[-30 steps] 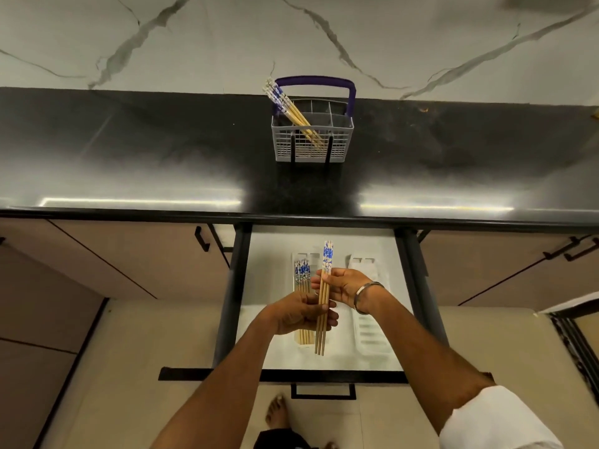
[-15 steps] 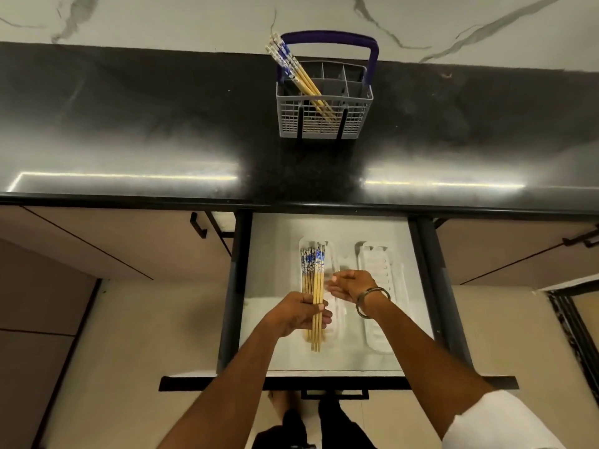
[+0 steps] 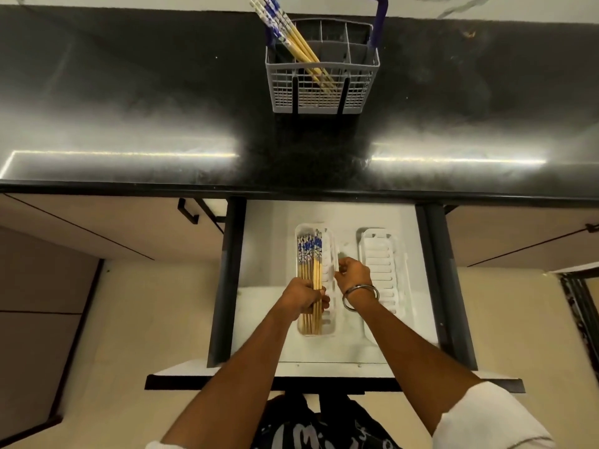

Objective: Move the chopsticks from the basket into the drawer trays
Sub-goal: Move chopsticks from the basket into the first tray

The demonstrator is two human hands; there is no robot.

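A grey basket (image 3: 324,92) with a purple handle stands on the black counter, with a few blue-tipped wooden chopsticks (image 3: 291,37) leaning in its left compartment. Below, the open drawer (image 3: 269,247) holds two white trays. The left tray (image 3: 327,241) is filled with a bundle of chopsticks (image 3: 309,254). My left hand (image 3: 303,299) is closed around the lower part of that bundle, low in the tray. My right hand (image 3: 353,275), with a metal bangle at the wrist, hovers beside the tray's right rim, fingers curled and holding nothing. The right tray (image 3: 382,264) lies bare.
The black counter (image 3: 129,108) overhangs the back of the drawer. Dark drawer rails (image 3: 227,280) run along both sides, and the drawer front (image 3: 181,382) is near my body. A cabinet handle (image 3: 188,213) sticks out at the left.
The chopsticks I held upright over the drawer have come down into the left tray with the others. My right hand has let go of them and moved right.
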